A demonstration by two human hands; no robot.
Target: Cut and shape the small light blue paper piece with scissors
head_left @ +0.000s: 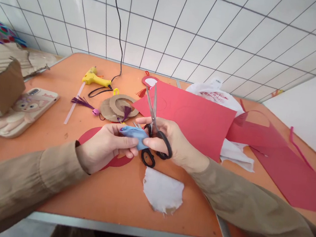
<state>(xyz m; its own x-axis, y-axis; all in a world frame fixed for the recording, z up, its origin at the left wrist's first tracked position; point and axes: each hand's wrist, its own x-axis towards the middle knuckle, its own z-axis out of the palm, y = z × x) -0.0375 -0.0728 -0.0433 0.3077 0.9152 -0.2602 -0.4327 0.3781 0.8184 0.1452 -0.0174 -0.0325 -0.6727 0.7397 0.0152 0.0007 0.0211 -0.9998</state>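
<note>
My left hand (109, 143) pinches a small folded piece of blue cloth (137, 134) in front of me. My right hand (172, 139) has a pair of black-handled scissors (153, 110) hooked in it, blades pointing up and away, while its thumb and fingertips also touch the right end of the cloth. Just below the hands a second black handle loop (148, 158) shows; what it belongs to is partly hidden. Red round paper (118, 161) lies under my left hand. A white cloth scrap (163, 190) rests nearer the table's front edge.
Behind my hands are cardboard rings (119, 106), a purple tassel (82, 102) and a yellow glue gun (97, 79) with a black cord. Red sheets (198, 119) and a white plastic bag (215, 93) lie to the right. A phone (20, 113) and cardboard box (5, 84) stand left.
</note>
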